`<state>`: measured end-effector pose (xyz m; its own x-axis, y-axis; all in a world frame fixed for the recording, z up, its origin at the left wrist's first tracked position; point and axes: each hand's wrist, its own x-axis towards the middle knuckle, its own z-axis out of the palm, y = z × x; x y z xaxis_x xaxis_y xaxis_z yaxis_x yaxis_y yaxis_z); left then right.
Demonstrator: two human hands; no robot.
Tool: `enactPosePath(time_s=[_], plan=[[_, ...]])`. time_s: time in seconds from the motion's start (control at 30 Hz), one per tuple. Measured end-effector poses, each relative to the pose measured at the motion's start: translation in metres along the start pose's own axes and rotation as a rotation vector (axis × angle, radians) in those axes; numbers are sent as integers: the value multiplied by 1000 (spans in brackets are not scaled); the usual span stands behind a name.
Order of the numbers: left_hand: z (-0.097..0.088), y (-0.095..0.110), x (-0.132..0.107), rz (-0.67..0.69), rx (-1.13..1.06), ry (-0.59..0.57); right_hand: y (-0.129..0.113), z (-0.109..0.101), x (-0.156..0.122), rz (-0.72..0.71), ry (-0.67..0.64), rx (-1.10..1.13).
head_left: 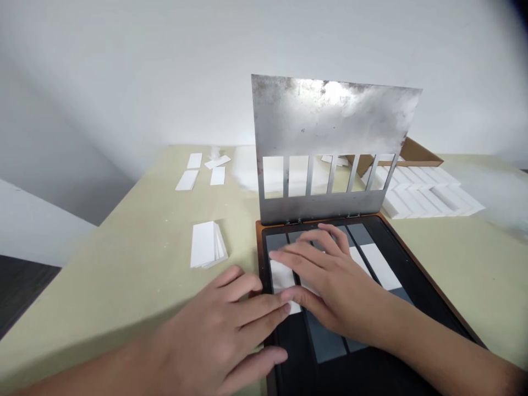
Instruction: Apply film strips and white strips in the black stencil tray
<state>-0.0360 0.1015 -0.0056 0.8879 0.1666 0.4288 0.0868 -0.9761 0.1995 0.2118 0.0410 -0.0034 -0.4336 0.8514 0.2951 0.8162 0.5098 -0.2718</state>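
Observation:
A dark tray with a brown rim lies on the table, its grey slots partly filled with white cards. A hinged metal plate with several rectangular windows stands upright at the tray's far edge. My right hand lies flat on the left slots, fingers stretched out over a white card. My left hand rests at the tray's left rim, fingers extended, their tips touching the same card beside my right thumb. Neither hand grips anything.
A small stack of white cards lies left of the tray. More loose cards lie farther back on the pale green table. Rows of white cards and a cardboard box sit at the back right.

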Motion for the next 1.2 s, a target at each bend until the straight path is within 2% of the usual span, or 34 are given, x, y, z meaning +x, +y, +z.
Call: enactPosePath(time_s=[0.17,0.3,0.57,0.9,1.2], plan=[[-3,2,3,-3,-19,-27,3,6,0,89,-75,-202],[-2,1,3,0,-25,-32,2,9,-1,86,-113,-208],[-3,2,1,-17,-18,-32,1,8,2,69,14,-4],[-1,1,1,-28,-33,-10,4,16,-1,-100,141,-72],[-1,0,0,-31,-40,-24,3,15,-4,-105,158,-73]])
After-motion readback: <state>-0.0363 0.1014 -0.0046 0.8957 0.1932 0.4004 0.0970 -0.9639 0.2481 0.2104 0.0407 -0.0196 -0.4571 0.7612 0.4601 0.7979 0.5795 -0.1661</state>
